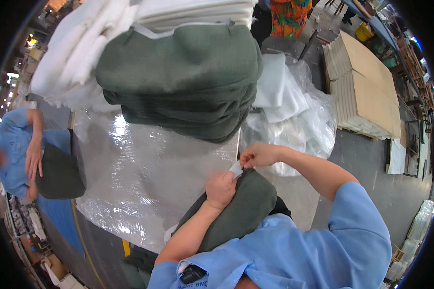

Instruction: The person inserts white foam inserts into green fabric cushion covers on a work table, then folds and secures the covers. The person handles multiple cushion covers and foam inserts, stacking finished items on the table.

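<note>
Both forearms rise from blue sleeves. Left hand (220, 189), fist closed, grips a dark green cushion (241, 207) at the plastic-covered worktop's (140, 178) near edge. Right hand (258, 155), wrist bent inward, pinches the cushion's small white tag (236, 169).

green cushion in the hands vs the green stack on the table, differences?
1. The green cushion is a single piece held close to the person; the green stack is several pieces piled on the plastic-covered table.
2. The cushion is gripped by the left hand, while the right hand pinches a small white tag at its edge; no hand touches the stack.

Shared: same dark green fabric.
</note>
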A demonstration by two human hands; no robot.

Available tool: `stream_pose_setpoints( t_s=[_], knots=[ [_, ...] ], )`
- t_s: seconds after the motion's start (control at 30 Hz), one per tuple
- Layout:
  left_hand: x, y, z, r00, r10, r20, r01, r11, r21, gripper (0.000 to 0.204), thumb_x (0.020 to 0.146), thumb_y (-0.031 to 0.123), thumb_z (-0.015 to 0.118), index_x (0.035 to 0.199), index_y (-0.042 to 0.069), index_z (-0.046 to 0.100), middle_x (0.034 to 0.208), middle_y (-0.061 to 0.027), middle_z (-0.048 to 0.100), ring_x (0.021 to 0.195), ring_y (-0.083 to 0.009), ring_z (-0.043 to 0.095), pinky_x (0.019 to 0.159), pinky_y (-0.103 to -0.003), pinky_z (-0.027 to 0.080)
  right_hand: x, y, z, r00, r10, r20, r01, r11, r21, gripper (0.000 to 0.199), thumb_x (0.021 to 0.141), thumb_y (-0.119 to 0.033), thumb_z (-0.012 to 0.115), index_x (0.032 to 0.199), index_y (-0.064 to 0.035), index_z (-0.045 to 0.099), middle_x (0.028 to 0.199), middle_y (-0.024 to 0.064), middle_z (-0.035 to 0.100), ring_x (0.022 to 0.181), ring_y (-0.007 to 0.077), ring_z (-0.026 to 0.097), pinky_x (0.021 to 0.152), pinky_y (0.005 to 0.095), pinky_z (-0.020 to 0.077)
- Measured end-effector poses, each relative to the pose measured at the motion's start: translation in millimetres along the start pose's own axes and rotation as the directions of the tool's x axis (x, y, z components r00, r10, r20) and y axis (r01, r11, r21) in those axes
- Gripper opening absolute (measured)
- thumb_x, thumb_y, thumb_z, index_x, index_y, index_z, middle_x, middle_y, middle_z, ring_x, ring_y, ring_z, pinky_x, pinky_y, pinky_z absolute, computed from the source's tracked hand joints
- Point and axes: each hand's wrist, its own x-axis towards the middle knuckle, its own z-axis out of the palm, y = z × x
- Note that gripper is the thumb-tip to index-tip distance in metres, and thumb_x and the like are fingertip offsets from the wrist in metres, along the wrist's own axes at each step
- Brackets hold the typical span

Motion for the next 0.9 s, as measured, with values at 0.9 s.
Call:
stream_pose_setpoints(
  t_s=[0.9],
  knots=[
    [-13,21,-10,0.821,-0.264,0.506,0.341,0.938,-0.065,0.045,0.107,0.044,0.057,0.093,0.004,0.073,0.086,-0.0244,0.071,0.083,-0.046,0.069,0.073,-0.054,0.051,-53,19,67,0.973,0.228,-0.025,-0.177,0.818,0.547,0.01,0.104,-0.02,0.069,0.105,-0.0097,0.071,0.085,-0.0019,0.065,0.072,0.0097,0.065,0.068,0.0286,0.0583]
  ],
)
